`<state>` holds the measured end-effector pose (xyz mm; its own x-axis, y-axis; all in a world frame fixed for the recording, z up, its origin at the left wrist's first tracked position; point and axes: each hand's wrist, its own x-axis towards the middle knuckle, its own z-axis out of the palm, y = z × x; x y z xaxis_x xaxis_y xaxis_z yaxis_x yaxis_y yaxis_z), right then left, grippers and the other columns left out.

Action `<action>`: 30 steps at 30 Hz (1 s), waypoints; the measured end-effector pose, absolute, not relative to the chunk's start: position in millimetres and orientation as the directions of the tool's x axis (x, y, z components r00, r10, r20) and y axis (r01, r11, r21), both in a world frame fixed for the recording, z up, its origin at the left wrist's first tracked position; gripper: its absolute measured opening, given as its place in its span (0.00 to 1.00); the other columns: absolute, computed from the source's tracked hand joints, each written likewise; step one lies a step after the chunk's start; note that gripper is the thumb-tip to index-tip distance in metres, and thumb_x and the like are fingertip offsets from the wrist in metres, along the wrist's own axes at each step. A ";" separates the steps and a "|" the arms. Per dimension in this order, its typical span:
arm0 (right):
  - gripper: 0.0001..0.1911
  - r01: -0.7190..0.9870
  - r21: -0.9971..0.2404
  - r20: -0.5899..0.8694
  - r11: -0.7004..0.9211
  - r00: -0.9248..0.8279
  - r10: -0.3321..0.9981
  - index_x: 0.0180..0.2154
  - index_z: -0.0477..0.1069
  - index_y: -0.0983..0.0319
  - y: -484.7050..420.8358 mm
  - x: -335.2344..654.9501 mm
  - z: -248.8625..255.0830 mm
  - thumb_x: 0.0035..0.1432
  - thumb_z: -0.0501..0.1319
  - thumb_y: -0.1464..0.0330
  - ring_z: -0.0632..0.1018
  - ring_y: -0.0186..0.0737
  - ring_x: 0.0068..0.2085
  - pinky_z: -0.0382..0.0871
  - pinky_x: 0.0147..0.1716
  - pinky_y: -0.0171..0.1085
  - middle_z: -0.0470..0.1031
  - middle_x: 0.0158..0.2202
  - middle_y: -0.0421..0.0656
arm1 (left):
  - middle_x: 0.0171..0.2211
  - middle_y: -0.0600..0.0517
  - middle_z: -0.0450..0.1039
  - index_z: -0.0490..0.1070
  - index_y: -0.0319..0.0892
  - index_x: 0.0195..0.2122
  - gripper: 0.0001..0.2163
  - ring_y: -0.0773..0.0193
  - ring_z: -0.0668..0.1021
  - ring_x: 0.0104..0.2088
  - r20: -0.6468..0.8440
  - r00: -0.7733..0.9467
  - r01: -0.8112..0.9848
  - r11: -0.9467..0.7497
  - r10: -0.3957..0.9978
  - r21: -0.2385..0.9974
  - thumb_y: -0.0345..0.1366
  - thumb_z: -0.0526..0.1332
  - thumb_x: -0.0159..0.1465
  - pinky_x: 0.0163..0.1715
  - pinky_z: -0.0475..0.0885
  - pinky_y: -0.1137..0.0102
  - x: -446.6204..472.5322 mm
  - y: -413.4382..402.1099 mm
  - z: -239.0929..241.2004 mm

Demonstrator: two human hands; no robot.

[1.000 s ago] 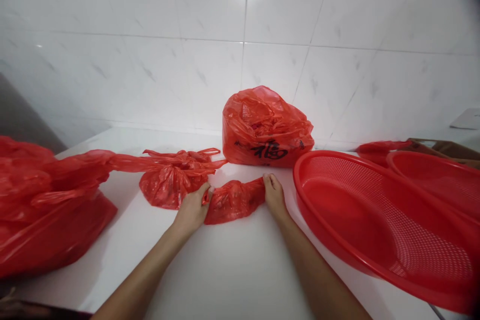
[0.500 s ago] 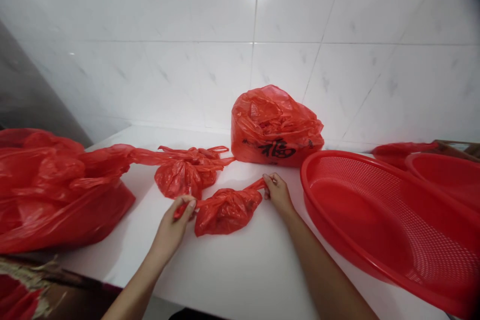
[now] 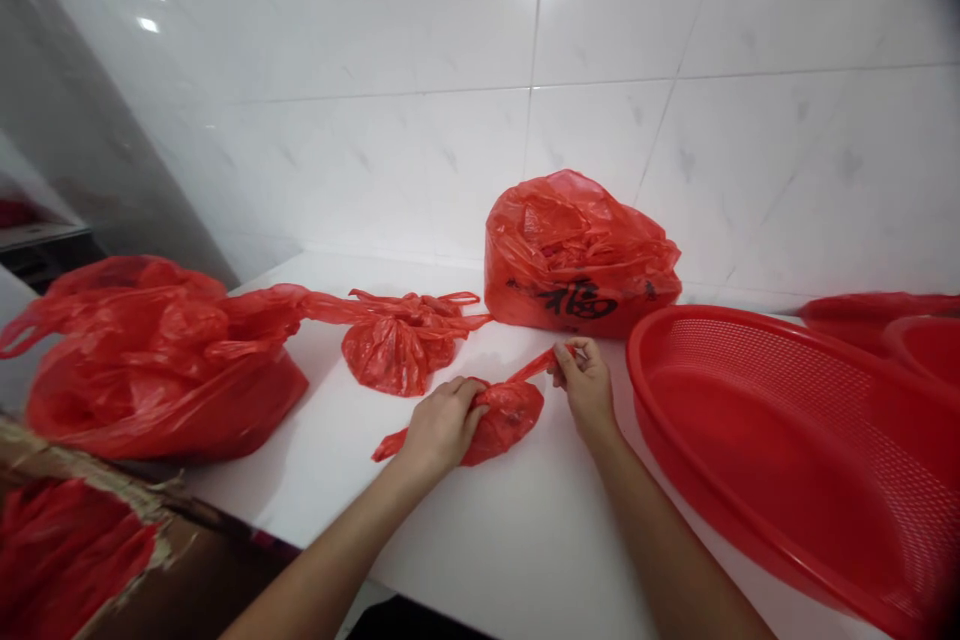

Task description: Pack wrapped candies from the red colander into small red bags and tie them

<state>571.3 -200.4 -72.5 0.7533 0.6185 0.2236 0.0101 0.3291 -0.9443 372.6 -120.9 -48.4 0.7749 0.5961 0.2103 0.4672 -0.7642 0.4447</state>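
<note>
A small red plastic bag (image 3: 508,417) lies bunched on the white counter (image 3: 480,520) in front of me. My left hand (image 3: 441,423) is closed over the bag's left side, with one twisted handle sticking out below the hand toward the left. My right hand (image 3: 584,384) pinches the other handle, pulled taut up and to the right. A second tied small red bag (image 3: 401,350) sits just behind, to the left.
A fuller red bag with black printing (image 3: 577,260) stands against the tiled wall. A large red bag (image 3: 157,360) fills the counter's left end. Red mesh baskets (image 3: 787,440) take up the right side. A torn cardboard box edge (image 3: 82,480) holding red plastic shows at bottom left.
My left hand moved from pinching the left handle onto the bag's body. The right hand pulled its handle up and tighter. The view shifted left and the bag bunched smaller.
</note>
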 end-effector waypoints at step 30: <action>0.17 0.362 -0.926 0.158 0.112 0.101 0.982 0.37 0.72 0.59 -208.3 487.6 -60.0 0.57 0.61 0.52 0.75 0.43 0.36 0.72 0.37 0.39 0.74 0.33 0.45 | 0.33 0.51 0.75 0.71 0.41 0.45 0.10 0.63 0.76 0.32 0.220 0.837 0.424 -0.848 0.501 0.319 0.35 0.53 0.66 0.33 0.69 0.70 222.4 -105.8 95.3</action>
